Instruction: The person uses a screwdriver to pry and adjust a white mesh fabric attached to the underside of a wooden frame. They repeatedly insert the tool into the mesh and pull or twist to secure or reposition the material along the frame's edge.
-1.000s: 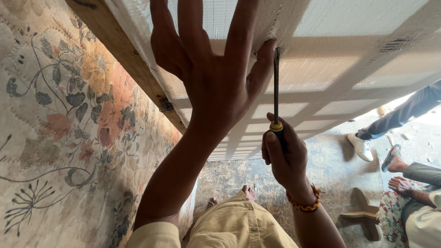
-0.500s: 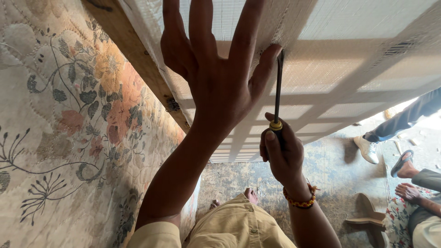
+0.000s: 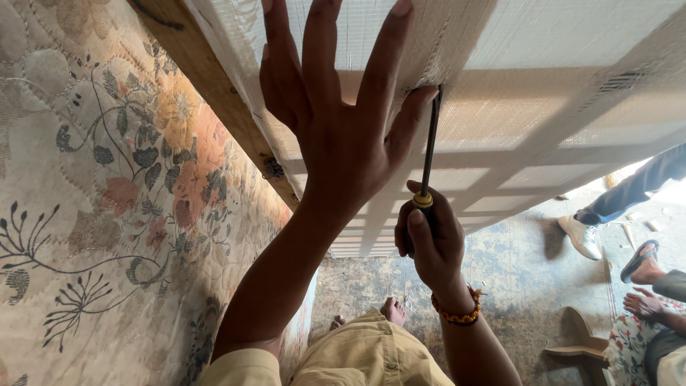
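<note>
Two hands work at the underside of a wooden frame (image 3: pixel 214 93) covered with white woven fabric (image 3: pixel 543 43). The screwdriver (image 3: pixel 429 154), with a dark shank and a yellow-and-black handle, stands nearly upright, its tip set against the fabric at the lower edge of a frame rail, just beside the thumb of the left hand. The right hand (image 3: pixel 429 239), wearing a beaded orange bracelet (image 3: pixel 457 314), is wrapped closed around the handle, thumb laid along it. The left hand (image 3: pixel 336 121) is spread wide, fingers fanned and palm pressed flat on the fabric, holding nothing. The step in hand appears to be prying or pushing at the fabric edge on the rail; whether a staple sits under the tip cannot be told. The next move likely calls for steady pressure along the shank while the flat palm keeps the cloth taut, and care that the tip does not slip toward the thumb. Left of the frame stands a quilted floral mattress (image 3: pixel 93 214). At the right edge of the stained floor (image 3: pixel 514 271), other people's feet and a white shoe (image 3: pixel 582 236) show.
</note>
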